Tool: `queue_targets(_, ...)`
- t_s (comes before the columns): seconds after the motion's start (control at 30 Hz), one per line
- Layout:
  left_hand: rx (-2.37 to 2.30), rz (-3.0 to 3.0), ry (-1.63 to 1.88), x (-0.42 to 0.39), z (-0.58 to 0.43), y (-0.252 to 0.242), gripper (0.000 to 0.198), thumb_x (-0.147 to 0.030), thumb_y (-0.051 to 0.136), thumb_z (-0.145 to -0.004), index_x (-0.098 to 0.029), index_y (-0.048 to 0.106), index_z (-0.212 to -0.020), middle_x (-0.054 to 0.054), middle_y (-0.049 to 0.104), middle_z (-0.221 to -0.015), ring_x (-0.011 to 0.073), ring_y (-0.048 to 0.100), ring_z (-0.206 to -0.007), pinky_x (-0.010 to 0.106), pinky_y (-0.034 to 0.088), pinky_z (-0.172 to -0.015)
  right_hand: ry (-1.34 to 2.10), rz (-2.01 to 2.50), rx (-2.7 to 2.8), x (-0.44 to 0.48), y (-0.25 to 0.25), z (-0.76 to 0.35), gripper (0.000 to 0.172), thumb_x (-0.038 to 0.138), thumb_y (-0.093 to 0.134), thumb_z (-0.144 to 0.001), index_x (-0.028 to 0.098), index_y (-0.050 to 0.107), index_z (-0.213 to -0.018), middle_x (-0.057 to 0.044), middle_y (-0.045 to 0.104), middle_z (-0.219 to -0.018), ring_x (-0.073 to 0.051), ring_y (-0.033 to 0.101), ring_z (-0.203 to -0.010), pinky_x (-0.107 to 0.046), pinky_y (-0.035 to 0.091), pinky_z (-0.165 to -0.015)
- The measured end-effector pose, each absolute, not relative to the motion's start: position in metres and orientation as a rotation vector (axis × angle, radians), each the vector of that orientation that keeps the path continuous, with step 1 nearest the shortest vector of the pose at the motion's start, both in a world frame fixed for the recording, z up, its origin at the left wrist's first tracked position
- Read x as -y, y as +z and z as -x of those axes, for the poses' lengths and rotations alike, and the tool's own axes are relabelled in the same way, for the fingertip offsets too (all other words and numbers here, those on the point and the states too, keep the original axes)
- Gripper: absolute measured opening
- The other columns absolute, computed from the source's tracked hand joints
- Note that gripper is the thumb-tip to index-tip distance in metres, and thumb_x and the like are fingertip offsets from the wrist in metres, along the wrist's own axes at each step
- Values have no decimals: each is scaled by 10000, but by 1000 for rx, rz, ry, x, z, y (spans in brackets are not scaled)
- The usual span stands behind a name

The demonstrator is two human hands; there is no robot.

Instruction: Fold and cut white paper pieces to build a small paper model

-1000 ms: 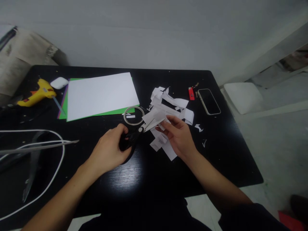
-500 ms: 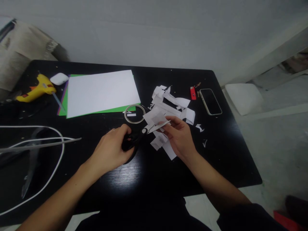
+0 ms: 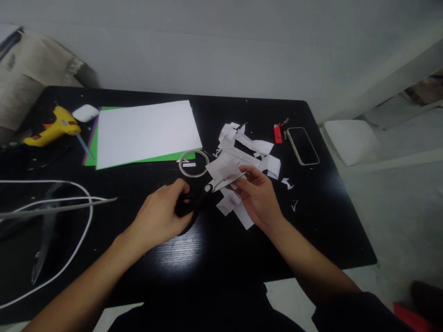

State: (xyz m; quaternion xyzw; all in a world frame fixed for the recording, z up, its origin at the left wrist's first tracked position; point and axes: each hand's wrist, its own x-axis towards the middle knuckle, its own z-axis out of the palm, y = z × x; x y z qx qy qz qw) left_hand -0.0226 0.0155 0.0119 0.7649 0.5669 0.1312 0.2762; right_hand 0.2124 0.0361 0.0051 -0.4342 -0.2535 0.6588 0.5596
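Observation:
My left hand (image 3: 159,216) is closed round the black handles of a pair of scissors (image 3: 202,195), whose blades point right and up into a piece of white paper (image 3: 224,171). My right hand (image 3: 258,196) pinches that paper at its right side, just over the black table (image 3: 214,258). Under and behind the held piece lies a heap of white paper scraps (image 3: 249,150). A roll of clear tape (image 3: 193,163) lies just beyond the scissor blades.
A white sheet (image 3: 145,131) on green and purple paper lies at the back left, beside a yellow glue gun (image 3: 51,129) and a white earbud case (image 3: 85,113). A red lighter (image 3: 277,133) and a phone (image 3: 302,145) lie at the right. A white cable (image 3: 69,221) loops at the left.
The view shifted slightly downward a second ago. The scissor blades have closed a little on the paper; both hands stay almost where they were.

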Motion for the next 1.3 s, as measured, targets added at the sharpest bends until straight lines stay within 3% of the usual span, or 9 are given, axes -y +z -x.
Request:
queue_targets(0.43,-1501,-2008,364,-16,23,10,180,-292,601,-789,-255,482,-919,-19,657,-761,201,631,-641,295,409,-600,1547,1036,599,-36,6,-213,262,218,967,-644,253,796,-839,18,787,-875,-165,733,-824,-384,654,-870)
queue_targets(1.3,-1478,-1958,362,-16,24,13,149,-309,609,-845,-252,473,-853,-56,569,-664,156,545,-549,259,363,-573,1472,1045,634,-34,3,-211,302,255,990,-634,239,770,-839,22,796,-843,-172,761,-787,-384,669,-823)
